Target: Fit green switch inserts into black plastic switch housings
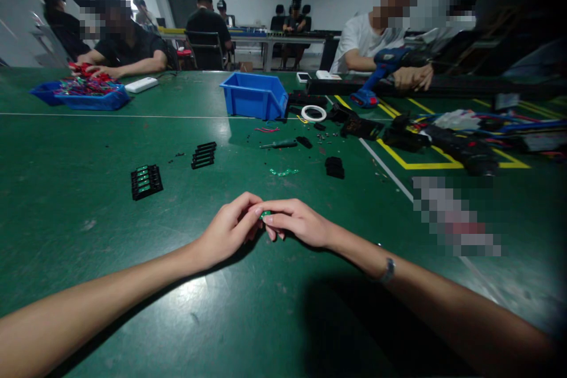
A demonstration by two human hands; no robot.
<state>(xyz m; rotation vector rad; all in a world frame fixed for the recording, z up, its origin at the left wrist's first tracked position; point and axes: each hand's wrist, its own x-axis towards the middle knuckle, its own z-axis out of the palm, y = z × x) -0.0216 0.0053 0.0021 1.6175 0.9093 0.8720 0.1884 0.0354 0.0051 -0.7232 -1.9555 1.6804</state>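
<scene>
My left hand (231, 223) and my right hand (305, 222) meet over the table, fingertips pinched together around a small green piece (265, 214), which looks like a tiny circuit board. Fingers cover most of it. Just beyond them lies a curved row of similar green pieces (283, 172). To the left, a block of black holders with green pieces in them (146, 181) sits near a row of narrow black holders (204, 155). A stack of small black parts (334, 167) is to the right, and a green-handled screwdriver (279, 144) lies farther back.
A blue bin (253, 96) stands at the back, beside a roll of white tape (313, 113). Blue trays of wires (95, 94) are at far left, by a co-worker. On the right, another person's hand is near a blue power drill (376, 74); black parts and cables spread there.
</scene>
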